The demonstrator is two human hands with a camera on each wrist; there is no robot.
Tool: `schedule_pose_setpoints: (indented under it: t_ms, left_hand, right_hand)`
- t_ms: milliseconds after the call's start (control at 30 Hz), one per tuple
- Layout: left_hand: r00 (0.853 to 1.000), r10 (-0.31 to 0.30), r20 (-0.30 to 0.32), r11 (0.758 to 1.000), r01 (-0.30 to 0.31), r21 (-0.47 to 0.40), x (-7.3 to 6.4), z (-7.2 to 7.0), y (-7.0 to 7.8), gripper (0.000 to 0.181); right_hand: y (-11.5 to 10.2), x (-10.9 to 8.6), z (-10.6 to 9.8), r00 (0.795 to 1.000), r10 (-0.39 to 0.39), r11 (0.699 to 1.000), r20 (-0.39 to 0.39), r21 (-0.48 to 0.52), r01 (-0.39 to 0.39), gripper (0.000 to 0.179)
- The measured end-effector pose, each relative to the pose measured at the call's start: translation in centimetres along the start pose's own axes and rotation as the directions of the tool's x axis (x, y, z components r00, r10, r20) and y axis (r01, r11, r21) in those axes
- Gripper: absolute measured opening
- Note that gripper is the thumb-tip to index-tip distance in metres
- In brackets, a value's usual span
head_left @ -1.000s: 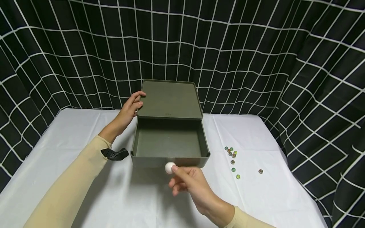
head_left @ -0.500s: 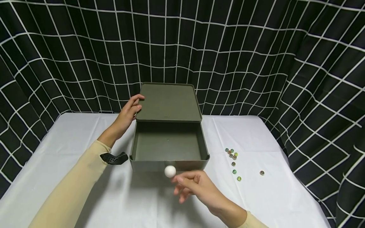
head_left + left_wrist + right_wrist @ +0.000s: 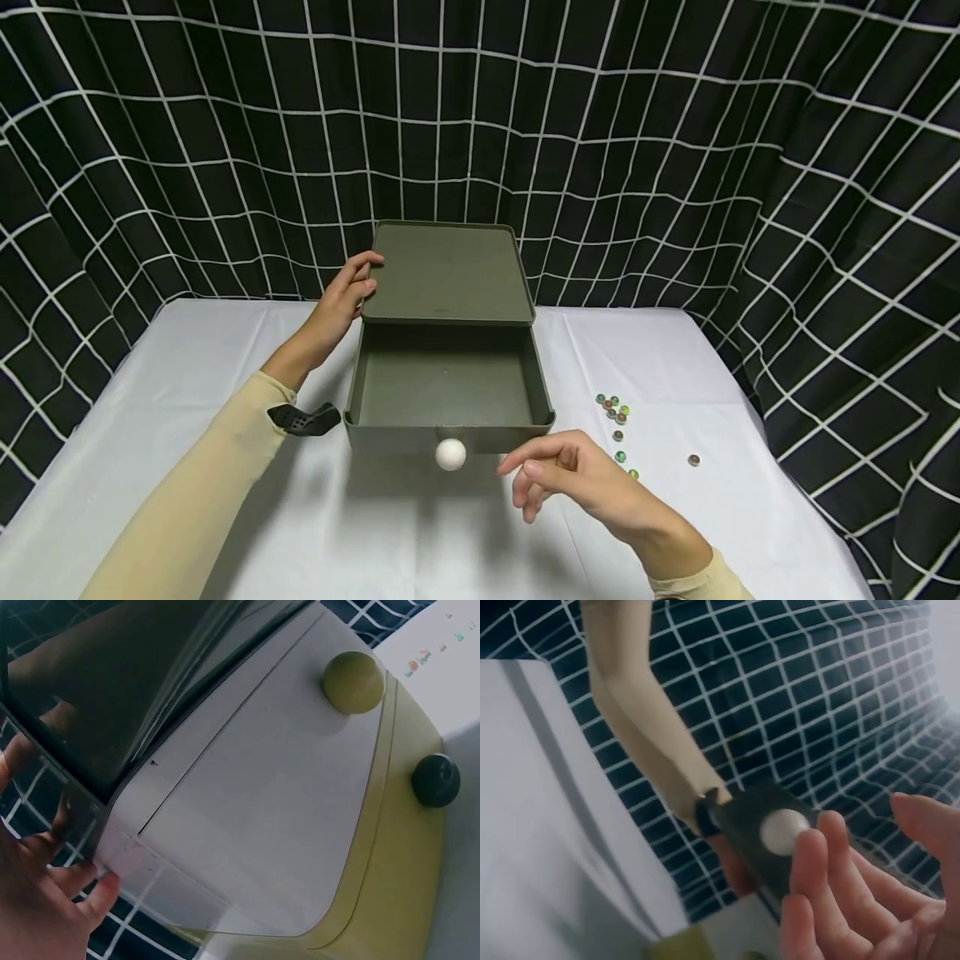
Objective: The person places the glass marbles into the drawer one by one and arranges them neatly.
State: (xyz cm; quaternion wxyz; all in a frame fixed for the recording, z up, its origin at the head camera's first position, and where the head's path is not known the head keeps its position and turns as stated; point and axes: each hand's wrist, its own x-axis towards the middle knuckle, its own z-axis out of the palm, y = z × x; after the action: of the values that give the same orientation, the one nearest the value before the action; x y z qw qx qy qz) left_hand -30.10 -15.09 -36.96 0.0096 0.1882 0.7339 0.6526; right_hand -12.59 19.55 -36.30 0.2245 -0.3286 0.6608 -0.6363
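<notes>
A dark olive-grey drawer box (image 3: pixel 450 275) stands on the table with its drawer (image 3: pixel 450 392) pulled out toward me. The drawer holds nothing that shows. A round white knob (image 3: pixel 451 455) sits in the middle of its front. My left hand (image 3: pixel 341 300) grips the box's left side near the top, fingertips over the edge; its fingers (image 3: pixel 71 881) also show against the side in the left wrist view. To the right of the knob hangs my right hand (image 3: pixel 573 479), fingers loosely bent and holding nothing. The right wrist view shows the knob (image 3: pixel 782 831) beyond its fingertips.
Several small green and brown glass marbles (image 3: pixel 618 436) lie on the white tablecloth (image 3: pixel 240 350), right of the box. A single marble (image 3: pixel 693 460) sits farther right. Black curtains (image 3: pixel 450 108) with white grid lines hang behind and at both sides.
My right hand has let go of the white knob and moved to the right, away from it. The left hand keeps its place on the box, and the drawer stays pulled out.
</notes>
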Motion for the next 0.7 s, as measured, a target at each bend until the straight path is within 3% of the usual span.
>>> schedule_pose_setpoints:
  t_ms: [333,700]
  left_hand:
    - [1.000,-0.007,0.002,1.000,0.007,0.022,0.1,-0.1,-0.2,0.044]
    - [1.000,0.013,0.012,1.000,-0.013,0.016,0.0,-0.1,0.0,0.044]
  right_hand:
    - [-1.7,-1.7,-2.5,0.997,-0.081,0.995,-0.005,-0.063,0.081,0.035]
    - [-2.8,-2.3,-5.0,0.983,-0.183,0.980,-0.030,-0.084,0.180,0.038]
